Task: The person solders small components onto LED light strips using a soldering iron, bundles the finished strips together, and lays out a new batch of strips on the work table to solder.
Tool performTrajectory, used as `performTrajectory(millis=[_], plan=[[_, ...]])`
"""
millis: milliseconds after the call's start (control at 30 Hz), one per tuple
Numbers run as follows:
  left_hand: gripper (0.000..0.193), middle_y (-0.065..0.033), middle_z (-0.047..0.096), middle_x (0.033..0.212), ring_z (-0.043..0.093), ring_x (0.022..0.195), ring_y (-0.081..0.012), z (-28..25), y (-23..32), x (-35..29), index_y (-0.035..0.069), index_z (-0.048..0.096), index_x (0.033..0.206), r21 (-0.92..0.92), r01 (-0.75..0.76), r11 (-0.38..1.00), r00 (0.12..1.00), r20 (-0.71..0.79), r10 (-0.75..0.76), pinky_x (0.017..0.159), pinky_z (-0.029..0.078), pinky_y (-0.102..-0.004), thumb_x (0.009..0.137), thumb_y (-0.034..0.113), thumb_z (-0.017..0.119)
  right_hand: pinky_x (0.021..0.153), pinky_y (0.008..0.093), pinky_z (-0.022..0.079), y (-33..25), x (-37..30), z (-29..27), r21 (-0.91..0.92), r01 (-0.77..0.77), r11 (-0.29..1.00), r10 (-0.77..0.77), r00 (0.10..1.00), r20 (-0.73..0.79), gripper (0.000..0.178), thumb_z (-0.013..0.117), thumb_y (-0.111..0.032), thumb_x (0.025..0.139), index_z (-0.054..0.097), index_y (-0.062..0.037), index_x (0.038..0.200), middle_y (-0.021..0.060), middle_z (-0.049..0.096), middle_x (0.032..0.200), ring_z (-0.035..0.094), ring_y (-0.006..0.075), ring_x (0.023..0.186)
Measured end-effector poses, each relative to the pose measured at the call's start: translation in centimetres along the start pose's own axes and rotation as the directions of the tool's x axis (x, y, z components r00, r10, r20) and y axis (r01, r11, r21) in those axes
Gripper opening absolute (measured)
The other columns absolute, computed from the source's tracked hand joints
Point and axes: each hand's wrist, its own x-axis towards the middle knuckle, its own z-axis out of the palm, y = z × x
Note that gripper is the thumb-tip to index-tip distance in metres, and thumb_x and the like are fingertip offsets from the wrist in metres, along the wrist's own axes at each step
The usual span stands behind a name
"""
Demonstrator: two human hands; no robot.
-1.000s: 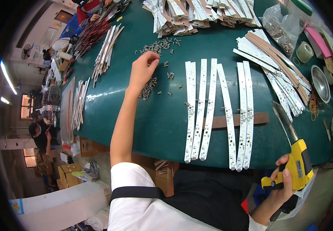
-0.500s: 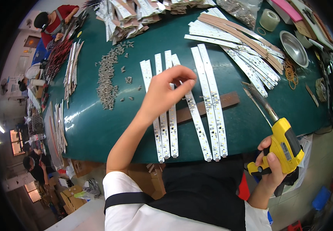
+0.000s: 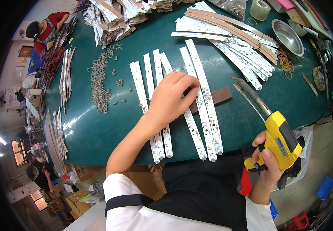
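Note:
My left hand (image 3: 171, 97) is over the white LED circuit strips (image 3: 192, 131) in front of me, its fingertips curled together by the right-hand strips. Whatever it pinches, if anything, is hidden. The strips lie lengthwise in two loose groups, their middles across a brown bar (image 3: 222, 95). In my right hand (image 3: 269, 163) is a yellow soldering gun (image 3: 280, 140), gripped by its handle. Its metal tip points up and left, apart from the strips. Left of the strips spreads a pile of small metallic components (image 3: 99, 86).
More LED strips (image 3: 237, 56) fan out at the back right, near a metal bowl (image 3: 288, 37) and rubber bands (image 3: 286, 65). Strips are heaped (image 3: 116, 23) at the back. A co-worker in red (image 3: 51, 30) works at far left.
My left hand has moved right across the strips, toward the right-hand pair. The view has shifted slightly. My right hand keeps hold of the soldering gun in nearly the same place.

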Motion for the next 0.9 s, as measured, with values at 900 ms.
performTrajectory(millis=[900], plan=[[0.007,-0.0063,0.064,0.079,0.056,0.078,-0.0244,0.4,-0.5,0.5,0.006,0.066,0.083,0.088,-0.114,0.99,0.993,0.018,0.113,0.069,0.046,-0.0346,0.077,0.004,0.068,0.047,0.0218,0.05,0.1,-0.2,0.4,-0.008,0.093,0.996,-0.093,0.996,-0.003,0.057,0.063,-0.009,0.079,0.044,0.0068,0.131,0.0206,0.06,0.092,0.06,0.0199,0.078]])
